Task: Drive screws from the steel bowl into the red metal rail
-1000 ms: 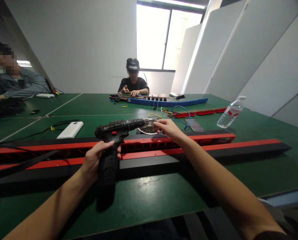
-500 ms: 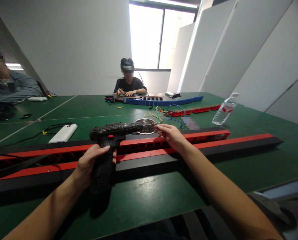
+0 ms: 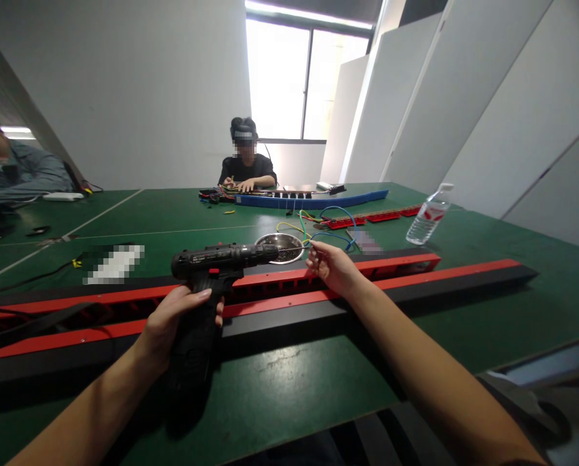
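Observation:
My left hand [image 3: 173, 320] grips the handle of a black cordless drill [image 3: 206, 285]. The drill stands upright at the near side of a long red and black rail [image 3: 415, 278], its chuck pointing right. My right hand [image 3: 332, 265] hovers over the rail just right of the chuck tip, fingers curled together. Anything pinched between them is too small to see. Just beyond that hand sits a small metal bowl [image 3: 280, 246] of dark screws.
Coloured wires [image 3: 318, 223] lie behind the bowl. A clear water bottle [image 3: 427, 217] stands at the right on the green table [image 3: 294, 382]. A person sits at the far side by a blue rail [image 3: 313, 199]; another person is at the far left.
My right hand has drawn back from the bowl to a spot over the rail beside the drill's chuck. The drill and my left hand have barely moved. The view has shifted slightly right.

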Available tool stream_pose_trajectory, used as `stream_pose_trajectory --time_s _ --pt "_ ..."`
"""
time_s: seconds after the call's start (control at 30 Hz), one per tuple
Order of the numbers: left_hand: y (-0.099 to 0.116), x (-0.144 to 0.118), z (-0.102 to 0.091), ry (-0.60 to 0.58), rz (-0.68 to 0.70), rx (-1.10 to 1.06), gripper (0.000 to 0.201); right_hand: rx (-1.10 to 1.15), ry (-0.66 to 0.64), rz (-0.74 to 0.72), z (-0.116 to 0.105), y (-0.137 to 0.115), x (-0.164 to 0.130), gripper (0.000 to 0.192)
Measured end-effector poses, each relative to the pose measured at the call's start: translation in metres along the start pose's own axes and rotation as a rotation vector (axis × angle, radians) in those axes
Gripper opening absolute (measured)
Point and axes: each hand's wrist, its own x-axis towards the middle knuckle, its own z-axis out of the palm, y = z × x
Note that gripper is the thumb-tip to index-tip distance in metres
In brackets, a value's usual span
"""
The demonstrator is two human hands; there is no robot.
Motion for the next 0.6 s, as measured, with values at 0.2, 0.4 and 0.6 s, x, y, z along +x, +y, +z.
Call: stream_pose_trajectory --time_s 0.2,0.4,0.6 --pt "-0.0008 0.0003 -0.0025 -0.017 -0.007 0.009 0.026 0.047 -0.043 0.023 0.0030 -0.0023 -0.0050 0.024" --pt "-0.0004 0.0001 -0.0021 -0.015 0.001 0.018 0.028 0.059 -0.079 0.026 0.0052 -0.0034 -0.0079 0.025" --pt "0.0000 0.0014 -0.0020 -0.022 -0.008 0.008 0.028 0.021 -0.096 0.023 0.0047 -0.0014 -0.0076 0.027"
